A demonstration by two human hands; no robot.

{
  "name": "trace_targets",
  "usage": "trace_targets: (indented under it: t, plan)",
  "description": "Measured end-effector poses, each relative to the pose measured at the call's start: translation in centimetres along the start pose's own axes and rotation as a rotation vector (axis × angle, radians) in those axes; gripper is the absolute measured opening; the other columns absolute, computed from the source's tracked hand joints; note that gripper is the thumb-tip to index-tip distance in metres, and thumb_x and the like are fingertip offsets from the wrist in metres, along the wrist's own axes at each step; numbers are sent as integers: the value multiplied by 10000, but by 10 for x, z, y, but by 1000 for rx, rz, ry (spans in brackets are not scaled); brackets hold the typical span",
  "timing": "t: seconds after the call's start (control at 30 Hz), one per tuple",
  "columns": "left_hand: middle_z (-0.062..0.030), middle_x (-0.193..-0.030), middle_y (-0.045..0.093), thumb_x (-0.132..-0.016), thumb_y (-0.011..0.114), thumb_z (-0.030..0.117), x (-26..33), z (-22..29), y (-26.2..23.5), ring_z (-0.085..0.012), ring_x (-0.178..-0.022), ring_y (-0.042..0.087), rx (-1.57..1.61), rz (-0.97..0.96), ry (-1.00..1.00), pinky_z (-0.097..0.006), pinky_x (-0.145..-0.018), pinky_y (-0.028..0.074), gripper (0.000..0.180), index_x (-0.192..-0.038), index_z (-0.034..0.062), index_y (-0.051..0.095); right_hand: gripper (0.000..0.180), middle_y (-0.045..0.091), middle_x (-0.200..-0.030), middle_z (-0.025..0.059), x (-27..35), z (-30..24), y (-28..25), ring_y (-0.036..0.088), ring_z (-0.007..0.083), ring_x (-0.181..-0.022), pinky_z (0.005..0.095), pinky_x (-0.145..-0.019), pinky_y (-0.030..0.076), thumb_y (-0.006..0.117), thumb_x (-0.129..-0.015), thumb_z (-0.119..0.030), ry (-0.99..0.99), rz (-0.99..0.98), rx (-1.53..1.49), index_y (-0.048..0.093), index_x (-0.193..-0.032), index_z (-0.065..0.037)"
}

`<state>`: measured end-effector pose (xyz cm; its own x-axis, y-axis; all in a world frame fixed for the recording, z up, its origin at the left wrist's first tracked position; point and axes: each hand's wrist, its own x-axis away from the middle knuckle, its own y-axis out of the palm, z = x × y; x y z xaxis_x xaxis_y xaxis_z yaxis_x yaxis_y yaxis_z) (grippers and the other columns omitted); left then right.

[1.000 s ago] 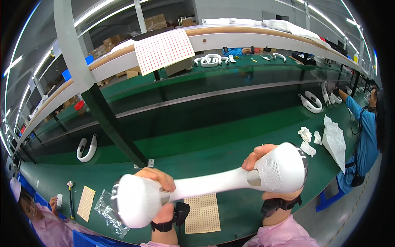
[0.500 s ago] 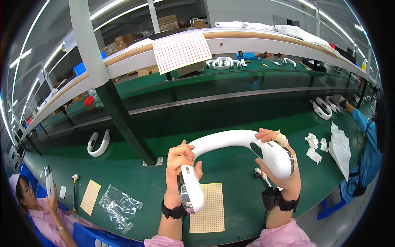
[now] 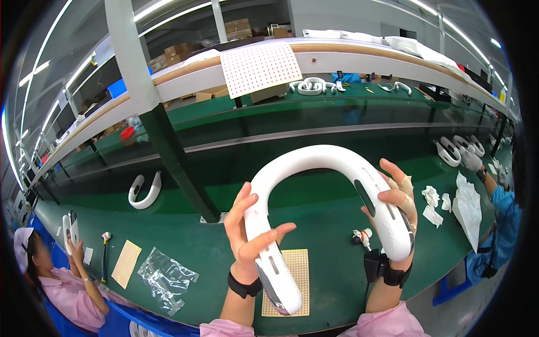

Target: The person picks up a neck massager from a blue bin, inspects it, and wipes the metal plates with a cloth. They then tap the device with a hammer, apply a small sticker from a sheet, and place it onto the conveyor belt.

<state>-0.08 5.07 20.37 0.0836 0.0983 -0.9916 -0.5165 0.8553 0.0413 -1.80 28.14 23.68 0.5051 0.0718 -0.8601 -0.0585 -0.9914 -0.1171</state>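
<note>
At the far left a co-worker in a pink top holds up a white device; on the green worktop beside that person lie a long-handled tool, a yellowish dotted sheet and a crinkled clear plastic bag, with a loose white band farther off. Next comes the left hand, its fingers along the outer side and its thumb across the left limb of the white arched device. This device is held up over the worktop between the two hands, its curve pointing away from the wearer and its open side toward them; the left limb slants down and rightward, its tip nearer the wearer than the right one. Under that tip lies a second dotted sheet, partly covered. The right hand grips the right limb from outside, near its dark oval inset, so both hands are clasped on the device, well apart from each other. Farther right are crumpled tissues and a white plastic bag. As for markings, the sheets show rows of small dots; no brand, label or lettering can be made out on the device.
</note>
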Motion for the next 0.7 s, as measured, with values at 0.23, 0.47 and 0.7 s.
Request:
trace_targets:
  t: [0.23,0.47,0.7]
  plan:
    - [-88,-1260,355,-633,755,-47,5,3,-11,-458,-1258,312,12,67,92,-535,-976,411,538,-922,361,557,573,586,-1031,171,-13,-37,17,626,173,-768,224,-639,540,650,-652,-181,780,187,-380,520,-1160,49]
    - [-80,-1273,324,-671,737,-35,4,8,-9,-478,-1254,296,37,124,58,-567,-992,383,509,-924,358,534,624,589,-997,175,-16,-41,13,615,169,-764,212,-659,531,626,-666,-189,845,231,-466,469,-1211,73]
    - [-169,-1453,182,-683,766,130,7,11,-22,-418,-1234,367,-193,83,-12,-389,-937,475,488,-993,304,432,614,598,-948,175,-13,-26,12,601,171,-691,230,-588,509,609,-679,-168,825,89,-403,459,-1230,57]
